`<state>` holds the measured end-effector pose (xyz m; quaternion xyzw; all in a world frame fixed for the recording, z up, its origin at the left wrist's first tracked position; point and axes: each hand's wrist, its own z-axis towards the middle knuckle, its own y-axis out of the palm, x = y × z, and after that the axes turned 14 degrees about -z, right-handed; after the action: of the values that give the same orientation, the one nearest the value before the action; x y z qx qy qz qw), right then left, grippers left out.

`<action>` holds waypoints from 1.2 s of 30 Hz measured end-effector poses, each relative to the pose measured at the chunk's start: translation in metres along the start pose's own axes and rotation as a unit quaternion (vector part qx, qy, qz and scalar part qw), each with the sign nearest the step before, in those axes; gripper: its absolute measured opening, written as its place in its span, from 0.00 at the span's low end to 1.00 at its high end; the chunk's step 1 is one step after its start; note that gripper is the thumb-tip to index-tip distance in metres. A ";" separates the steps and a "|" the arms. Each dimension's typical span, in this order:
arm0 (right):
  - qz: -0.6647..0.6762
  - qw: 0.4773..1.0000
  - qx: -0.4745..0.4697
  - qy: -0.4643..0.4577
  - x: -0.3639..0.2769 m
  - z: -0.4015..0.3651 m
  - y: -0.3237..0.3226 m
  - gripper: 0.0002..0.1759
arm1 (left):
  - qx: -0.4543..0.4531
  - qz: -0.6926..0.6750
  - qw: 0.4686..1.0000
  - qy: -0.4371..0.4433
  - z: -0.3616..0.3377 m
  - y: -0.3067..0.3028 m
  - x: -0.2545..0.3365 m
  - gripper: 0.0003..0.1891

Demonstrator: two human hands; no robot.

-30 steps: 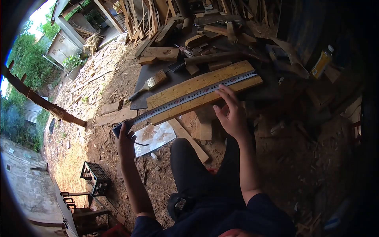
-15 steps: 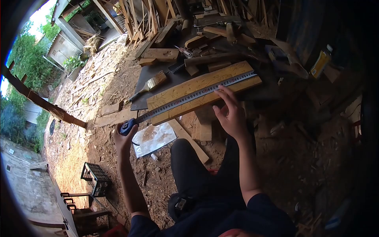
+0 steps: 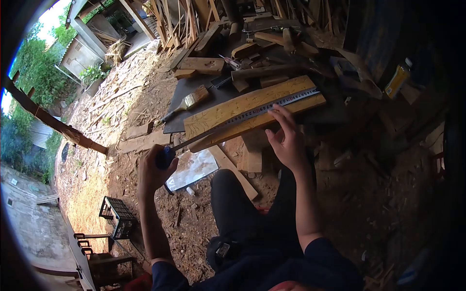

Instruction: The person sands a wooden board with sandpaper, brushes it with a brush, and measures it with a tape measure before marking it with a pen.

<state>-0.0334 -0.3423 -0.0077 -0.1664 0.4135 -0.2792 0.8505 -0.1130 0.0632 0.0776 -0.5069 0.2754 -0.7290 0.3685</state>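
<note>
My left hand (image 3: pixel 153 169) grips the blue case of a tape measure (image 3: pixel 165 156) just off the near left end of a pale wooden plank (image 3: pixel 221 115). The steel blade (image 3: pixel 272 104) runs from the case along the plank's length to its far right end. My right hand (image 3: pixel 286 138) hovers over the plank's near edge, its fingertips resting on the blade around the middle-right. The plank lies on a dark work surface (image 3: pixel 182 92).
A paintbrush (image 3: pixel 187 104) lies on the dark surface left of the plank. Wood offcuts and tools (image 3: pixel 242 48) are piled behind it. A yellow bottle (image 3: pixel 398 77) stands right. A black crate (image 3: pixel 116 216) and a white sheet (image 3: pixel 194 167) lie on the dirt ground.
My left hand has closed around the tape case and twisted it, moving slightly right, so the blade near the case now shows edge-on. My right hand has stayed on the blade.
</note>
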 end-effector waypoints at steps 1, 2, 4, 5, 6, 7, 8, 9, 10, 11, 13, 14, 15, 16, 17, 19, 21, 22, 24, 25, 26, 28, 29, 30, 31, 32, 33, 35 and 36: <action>0.001 1.000 0.000 0.002 0.000 0.000 0.000 0.30 | -0.014 0.006 1.000 -0.015 0.001 -0.003 0.005 0.21; 0.002 1.000 0.001 0.003 -0.001 0.000 0.000 0.30 | -0.028 0.011 0.999 -0.030 0.002 -0.007 0.009 0.22; 0.000 1.000 -0.004 0.009 0.000 -0.001 0.001 0.30 | -0.062 0.015 0.996 -0.059 0.004 -0.011 0.018 0.21; -0.002 1.000 -0.006 0.013 0.000 -0.001 0.002 0.30 | -0.079 0.017 0.994 -0.073 0.004 -0.012 0.022 0.20; -0.001 1.000 -0.004 0.010 0.000 -0.001 0.002 0.30 | -0.078 0.000 0.995 -0.060 0.004 -0.011 0.026 0.20; -0.001 1.000 -0.001 0.008 0.001 -0.001 0.003 0.31 | -0.078 -0.017 0.996 -0.048 0.004 -0.010 0.030 0.20; 0.000 1.000 0.002 0.006 0.001 -0.001 0.003 0.31 | -0.078 -0.034 0.996 -0.036 0.003 -0.010 0.033 0.20; -0.002 1.000 0.006 0.002 0.001 0.000 0.003 0.31 | -0.106 -0.043 0.992 -0.054 0.003 -0.013 0.036 0.20; -0.004 1.000 0.010 -0.002 0.001 0.000 0.003 0.31 | -0.133 -0.051 0.987 -0.073 0.004 -0.016 0.040 0.21; -0.006 1.000 0.014 -0.006 0.001 0.000 0.003 0.31 | -0.161 -0.060 0.981 -0.091 0.004 -0.019 0.043 0.21; 0.000 1.000 0.010 0.002 0.001 -0.002 0.004 0.31 | -0.197 -0.046 0.975 -0.088 0.004 -0.024 0.051 0.21; 0.003 1.000 0.008 0.006 0.000 -0.002 0.004 0.31 | -0.214 -0.039 0.972 -0.085 0.004 -0.027 0.055 0.21; 0.004 1.000 0.006 0.009 -0.001 -0.002 0.004 0.31 | -0.216 -0.045 0.972 -0.081 0.005 -0.028 0.064 0.20; 0.005 1.000 0.004 0.012 -0.003 -0.003 0.003 0.31 | -0.218 -0.051 0.972 -0.076 0.006 -0.028 0.075 0.19; 0.005 1.000 0.002 0.015 -0.003 -0.002 0.003 0.31 | -0.220 -0.058 0.971 -0.070 0.007 -0.026 0.081 0.19; 0.001 1.000 0.009 0.004 -0.002 -0.003 0.005 0.31 | -0.244 -0.046 0.964 -0.100 0.011 -0.023 0.086 0.18; -0.001 1.000 0.004 0.004 -0.002 -0.003 0.004 0.32 | -0.247 -0.032 0.963 -0.097 0.012 -0.021 0.086 0.17; 0.000 1.000 -0.004 0.010 -0.003 -0.003 0.002 0.32 | -0.239 -0.024 0.967 -0.081 0.013 -0.019 0.083 0.16; -0.011 1.000 -0.008 0.011 -0.003 -0.003 0.002 0.32 | -0.210 -0.023 0.976 -0.049 0.013 -0.016 0.078 0.15; -0.023 1.000 -0.004 0.006 0.000 -0.004 0.005 0.32 | -0.191 -0.029 0.981 -0.035 0.013 -0.014 0.075 0.14; -0.035 0.999 0.001 0.003 0.002 -0.005 0.007 0.33 | -0.172 -0.035 0.984 -0.020 0.012 -0.012 0.073 0.14; -0.041 0.999 0.001 -0.002 0.005 -0.006 0.009 0.33 | -0.160 -0.026 0.987 -0.004 0.011 -0.007 0.070 0.13; -0.044 0.999 0.001 -0.005 0.005 -0.006 0.010 0.33 | -0.154 -0.021 0.988 0.003 0.011 -0.006 0.070 0.12; -0.045 0.999 -0.001 -0.003 0.005 -0.006 0.011 0.34 | -0.152 -0.025 0.988 -0.005 0.011 -0.005 0.071 0.12; -0.046 0.999 -0.003 -0.001 0.005 -0.007 0.011 0.34 | -0.149 -0.030 0.988 -0.013 0.011 -0.004 0.073 0.12; -0.048 0.999 -0.003 -0.002 0.005 -0.007 0.011 0.34 | -0.147 -0.034 0.988 -0.021 0.010 -0.003 0.074 0.11; -0.050 0.999 -0.003 -0.003 0.006 -0.008 0.012 0.34 | -0.143 -0.040 0.988 -0.027 0.010 -0.003 0.074 0.11; -0.055 0.998 0.002 -0.013 0.007 -0.008 0.013 0.35 | -0.136 -0.053 0.989 -0.038 0.011 -0.001 0.072 0.11; -0.057 0.998 0.000 -0.011 0.007 -0.008 0.014 0.36 | -0.144 -0.060 0.986 -0.050 0.012 -0.001 0.071 0.13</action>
<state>-0.0317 -0.3359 -0.0234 -0.1924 0.3936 -0.3250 0.8381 -0.1168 0.0056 0.1205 -0.6064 0.3273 -0.6763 0.2604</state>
